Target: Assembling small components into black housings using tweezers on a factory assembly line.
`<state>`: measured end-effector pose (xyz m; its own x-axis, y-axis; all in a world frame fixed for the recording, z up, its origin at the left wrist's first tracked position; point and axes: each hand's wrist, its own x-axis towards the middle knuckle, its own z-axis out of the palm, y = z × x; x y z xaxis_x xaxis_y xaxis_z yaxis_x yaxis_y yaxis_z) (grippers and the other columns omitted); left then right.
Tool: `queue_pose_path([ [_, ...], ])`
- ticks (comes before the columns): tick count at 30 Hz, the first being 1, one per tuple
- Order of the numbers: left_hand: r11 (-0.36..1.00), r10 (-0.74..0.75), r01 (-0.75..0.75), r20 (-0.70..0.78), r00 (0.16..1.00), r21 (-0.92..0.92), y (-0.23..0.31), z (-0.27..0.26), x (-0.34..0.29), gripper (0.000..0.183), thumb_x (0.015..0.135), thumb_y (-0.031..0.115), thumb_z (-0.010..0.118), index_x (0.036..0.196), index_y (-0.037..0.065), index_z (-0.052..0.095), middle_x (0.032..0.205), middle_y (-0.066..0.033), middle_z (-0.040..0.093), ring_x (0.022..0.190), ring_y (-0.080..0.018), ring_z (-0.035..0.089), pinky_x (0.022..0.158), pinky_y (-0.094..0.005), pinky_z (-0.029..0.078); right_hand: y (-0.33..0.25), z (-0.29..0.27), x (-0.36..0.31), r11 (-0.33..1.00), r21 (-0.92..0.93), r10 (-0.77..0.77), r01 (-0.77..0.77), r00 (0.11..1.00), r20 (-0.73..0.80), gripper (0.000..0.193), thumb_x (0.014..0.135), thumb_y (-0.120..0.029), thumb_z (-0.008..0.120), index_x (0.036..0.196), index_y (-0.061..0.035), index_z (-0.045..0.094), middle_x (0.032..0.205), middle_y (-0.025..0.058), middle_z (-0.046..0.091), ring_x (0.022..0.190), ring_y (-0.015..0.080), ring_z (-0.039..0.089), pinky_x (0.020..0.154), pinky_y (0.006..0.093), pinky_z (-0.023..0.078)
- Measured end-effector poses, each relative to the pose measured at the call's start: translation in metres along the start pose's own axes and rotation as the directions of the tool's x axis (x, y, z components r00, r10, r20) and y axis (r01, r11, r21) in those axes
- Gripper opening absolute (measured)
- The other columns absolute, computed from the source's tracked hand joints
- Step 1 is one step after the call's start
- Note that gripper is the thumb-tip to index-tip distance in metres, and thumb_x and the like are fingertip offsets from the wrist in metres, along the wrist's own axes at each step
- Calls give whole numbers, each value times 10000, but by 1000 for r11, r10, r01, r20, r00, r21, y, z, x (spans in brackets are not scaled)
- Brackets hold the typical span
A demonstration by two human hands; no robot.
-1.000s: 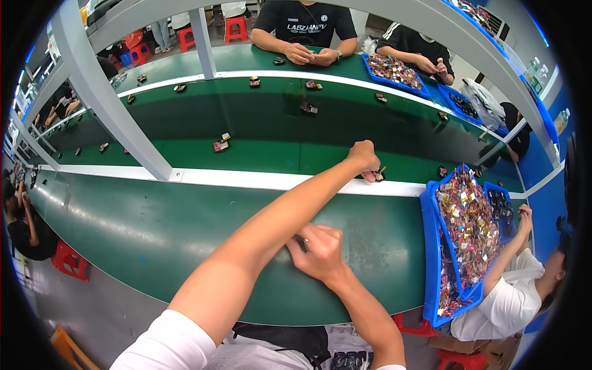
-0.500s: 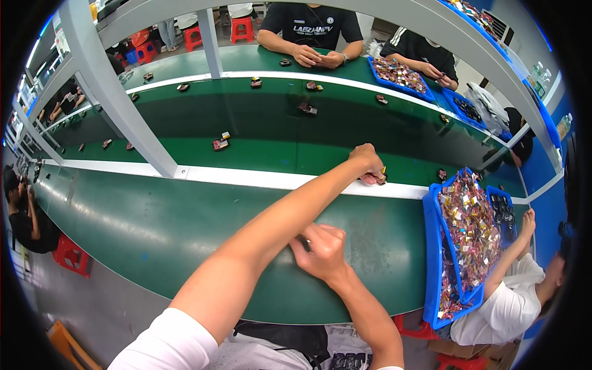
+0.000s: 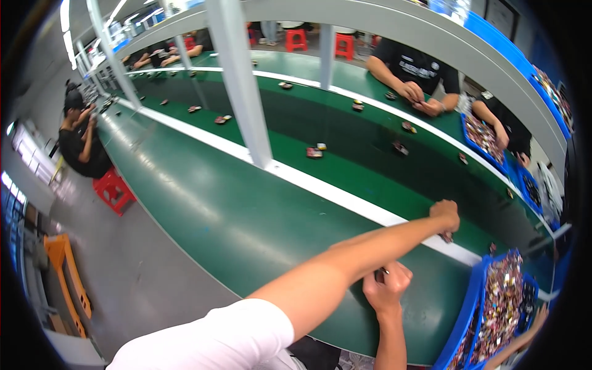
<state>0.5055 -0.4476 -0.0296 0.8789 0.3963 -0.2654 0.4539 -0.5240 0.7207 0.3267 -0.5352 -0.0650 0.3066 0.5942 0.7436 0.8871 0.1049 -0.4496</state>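
Observation:
My left arm stretches across the bench to the near edge of the green conveyor belt [image 3: 345, 179]. At its end my left hand [image 3: 445, 214] is closed, fingers down, around a small dark part with reddish bits [image 3: 447, 237], over the white rail [image 3: 364, 213]. Below that forearm my right hand [image 3: 387, 288] is held in a fist above the green bench top [image 3: 259, 237]. Something small and dark shows between its thumb and fingers, too little to name. Nearest to the left hand on the rail side lies another small part [image 3: 493, 248].
Blue trays [image 3: 472, 302] heaped with small multicoloured parts stand at the right. A grey post [image 3: 243, 92] rises from the rail. Several small parts [image 3: 315, 151] lie along the belt. Across it, a co-worker's hands [image 3: 419, 98] hold something. Another person [image 3: 80, 132] sits far left.
My view has swung left, so the scene sits farther right and lower. My left hand still grips the small part near the rail; my right hand stays closed below the left arm.

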Motion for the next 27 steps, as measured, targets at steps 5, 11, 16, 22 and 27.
queue_pose_path([
  [5,997,-44,44,-11,999,-70,-4,5,8,215,658,79,920,816,72,775,847,-80,779,751,-178,769,666,-315,635,-2,1,-2,999,-15,46,-45,999,17,152,652,108,678,728,4,597,559,106,533,445,288,492,446,352,374],
  [11,976,-19,49,138,990,-214,-1,-7,-5,349,542,43,959,822,8,754,894,-108,775,748,-173,756,608,-294,613,3,1,-4,998,12,56,-56,998,17,139,713,114,688,768,6,619,577,65,553,423,144,438,433,287,315],
  [16,910,107,-106,-19,994,-401,-30,-36,-20,212,678,35,831,624,-45,642,644,-161,695,560,-224,721,527,-336,603,-20,1,7,999,11,40,-41,998,54,132,794,49,770,900,19,699,711,80,681,429,128,438,442,261,323],
  [22,694,307,-213,16,951,-688,-96,-80,-58,192,849,50,648,720,-83,596,695,-242,695,541,-304,725,398,-342,560,-19,-5,3,999,-23,43,-41,995,90,132,797,38,773,902,12,697,744,82,689,429,124,434,447,263,316],
  [27,661,217,-218,-95,971,-718,-181,-115,-115,150,850,66,640,819,-73,593,673,-202,684,479,-257,692,362,-313,500,-19,-1,2,999,-11,35,-34,994,106,141,795,42,773,910,12,696,763,83,694,432,122,429,446,266,310],
])
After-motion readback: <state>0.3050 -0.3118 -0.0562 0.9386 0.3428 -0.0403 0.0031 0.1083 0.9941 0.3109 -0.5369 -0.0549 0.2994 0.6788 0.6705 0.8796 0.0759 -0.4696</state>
